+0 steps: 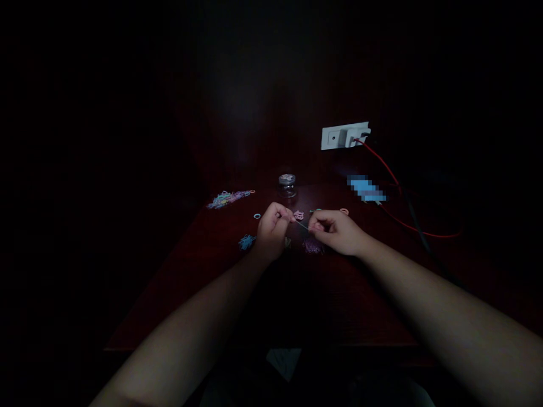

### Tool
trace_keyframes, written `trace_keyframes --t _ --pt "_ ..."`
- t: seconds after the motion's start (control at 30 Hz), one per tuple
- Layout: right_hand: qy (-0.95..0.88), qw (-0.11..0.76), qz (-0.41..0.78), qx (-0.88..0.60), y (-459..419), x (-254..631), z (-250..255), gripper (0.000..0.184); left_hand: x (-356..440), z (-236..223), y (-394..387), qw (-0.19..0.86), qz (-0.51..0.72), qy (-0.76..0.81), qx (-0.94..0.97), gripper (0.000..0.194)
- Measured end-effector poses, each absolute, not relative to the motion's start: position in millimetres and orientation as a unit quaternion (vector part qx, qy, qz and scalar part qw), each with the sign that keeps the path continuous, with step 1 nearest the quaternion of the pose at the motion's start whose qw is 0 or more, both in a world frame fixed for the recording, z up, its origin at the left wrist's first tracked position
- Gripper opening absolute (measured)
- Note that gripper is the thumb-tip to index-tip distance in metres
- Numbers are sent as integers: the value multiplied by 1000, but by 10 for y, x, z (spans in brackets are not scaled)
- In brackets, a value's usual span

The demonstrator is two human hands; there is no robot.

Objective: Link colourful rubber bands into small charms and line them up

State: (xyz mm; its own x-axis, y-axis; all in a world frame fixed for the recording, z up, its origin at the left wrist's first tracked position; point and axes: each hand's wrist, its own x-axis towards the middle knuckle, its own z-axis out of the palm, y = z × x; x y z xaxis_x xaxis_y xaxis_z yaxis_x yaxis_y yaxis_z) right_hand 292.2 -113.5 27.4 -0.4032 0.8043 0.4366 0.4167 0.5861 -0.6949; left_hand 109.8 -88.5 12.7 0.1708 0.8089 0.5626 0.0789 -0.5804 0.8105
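Observation:
A thin pale elastic band (301, 225) is stretched between my two hands above the table. My left hand (272, 230) pinches one end between thumb and finger, and my right hand (339, 232) pinches the other. Just beyond them lies a small pink heap of bands (299, 215). Purple bands (313, 246) form a pile below my right hand, partly covered by it. To the left of my left hand are blue bands (246, 242) and a single blue ring (257, 216). A mixed-colour pile of bands (229, 198) sits farther back on the left.
A clear lidded jar (287, 182) stands behind my hands. An orange band (344, 211) lies past my right hand. On the right, a blurred-out blue device (367, 189) is near a red cable (384, 160) running from a wall socket (333, 138). The dark red table (190, 282) is dimly lit.

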Motion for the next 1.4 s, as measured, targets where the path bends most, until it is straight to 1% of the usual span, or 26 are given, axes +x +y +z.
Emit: trace_keyframes --t 0.1,0.23,0.37,0.5,0.67,0.8,0.9,1.0,1.07,1.23,1.4 --pt "-787 411 263 -377 -1139 2908 278 10 1080 134 -913 317 520 306 732 10" --pt "-761 449 288 -370 -1136 2890 285 12 1024 183 -953 268 457 286 798 8" --pt "-728 489 318 -361 -1131 2886 302 15 990 196 -931 239 421 301 822 8" --pt "-675 531 375 -349 -1119 2869 291 15 988 180 -919 240 409 303 827 9" --pt "-591 577 477 -299 -1122 2814 270 14 992 167 -927 246 406 300 827 10" --pt "-576 583 496 -286 -1120 2812 266 14 995 170 -931 251 413 291 826 11" --pt "-631 539 450 -329 -1104 2839 241 16 1006 189 -948 253 440 285 813 7" --pt "-704 473 400 -347 -1096 2855 209 17 1029 200 -971 292 470 279 785 6" --pt "-730 451 381 -345 -1098 2857 198 16 1056 190 -975 336 487 279 756 5" --pt "-737 462 339 -358 -1103 2857 206 11 1126 155 -936 456 527 288 657 7" --pt "-731 457 359 -358 -1102 2849 209 8 1131 195 -908 545 515 302 589 8"
